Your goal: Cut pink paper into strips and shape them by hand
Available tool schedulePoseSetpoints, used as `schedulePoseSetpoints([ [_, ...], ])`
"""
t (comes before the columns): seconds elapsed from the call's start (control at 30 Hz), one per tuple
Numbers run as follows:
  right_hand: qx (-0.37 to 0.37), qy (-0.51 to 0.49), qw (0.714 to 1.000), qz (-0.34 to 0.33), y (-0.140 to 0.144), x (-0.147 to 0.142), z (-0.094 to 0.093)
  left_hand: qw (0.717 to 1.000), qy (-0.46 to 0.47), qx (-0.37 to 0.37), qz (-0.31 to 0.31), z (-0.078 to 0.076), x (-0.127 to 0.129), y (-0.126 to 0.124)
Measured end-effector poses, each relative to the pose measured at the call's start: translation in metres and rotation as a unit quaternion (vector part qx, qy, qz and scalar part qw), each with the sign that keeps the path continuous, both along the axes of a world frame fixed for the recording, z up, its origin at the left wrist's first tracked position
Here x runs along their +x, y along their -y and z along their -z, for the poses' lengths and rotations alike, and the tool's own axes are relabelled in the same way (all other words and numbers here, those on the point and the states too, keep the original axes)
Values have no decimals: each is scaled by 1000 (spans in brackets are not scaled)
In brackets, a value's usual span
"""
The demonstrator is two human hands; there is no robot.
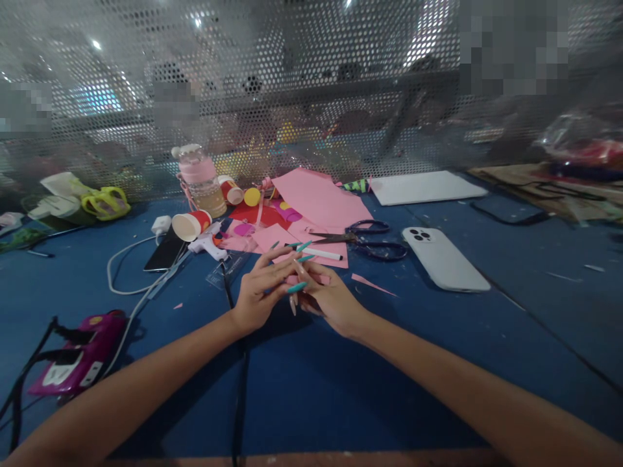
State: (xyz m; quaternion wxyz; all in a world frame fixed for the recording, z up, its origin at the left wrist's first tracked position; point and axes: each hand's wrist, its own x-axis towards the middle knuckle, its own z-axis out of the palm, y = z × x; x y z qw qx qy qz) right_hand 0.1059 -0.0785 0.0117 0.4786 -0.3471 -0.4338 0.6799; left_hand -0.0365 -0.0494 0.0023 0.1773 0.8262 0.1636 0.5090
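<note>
My left hand [263, 288] and my right hand [335, 297] meet above the blue table, their fingertips overlapping. Between them is a small piece of pink paper [321, 279], partly covered by the fingers. The left thumb and fingers, with long teal nails, close on its left side; the right fingers curl around its other side. Just beyond the hands lie a white marker [320, 253] with a black end and open dark-handled scissors [363, 240]. Pink paper sheets [324, 201] are piled behind them.
A white phone [445, 259] lies right, a white sheet [428, 188] behind it. To the left are a glue gun [209, 245], paper cup [191, 225], bottle [200, 181], black phone [168, 250] and purple power strip [80, 357] with cables. A perforated metal panel [311, 84] borders the back.
</note>
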Motion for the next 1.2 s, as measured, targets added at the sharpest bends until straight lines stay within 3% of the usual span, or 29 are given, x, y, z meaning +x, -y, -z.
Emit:
schedulePoseSetpoints([
  [0.13,-38,9,999,15,1,-1,0,1000,18,3,-7,1,0,0],
  [0.4,-31,-29,999,5,3,-2,1,999,31,-7,4,2,1,0],
  [0.73,6,-43,993,-114,-3,7,0,995,11,-64,81,2,1,1],
  [1.2,79,24,993,-86,1,4,-3,994,-92,54,21,1,2,2],
])
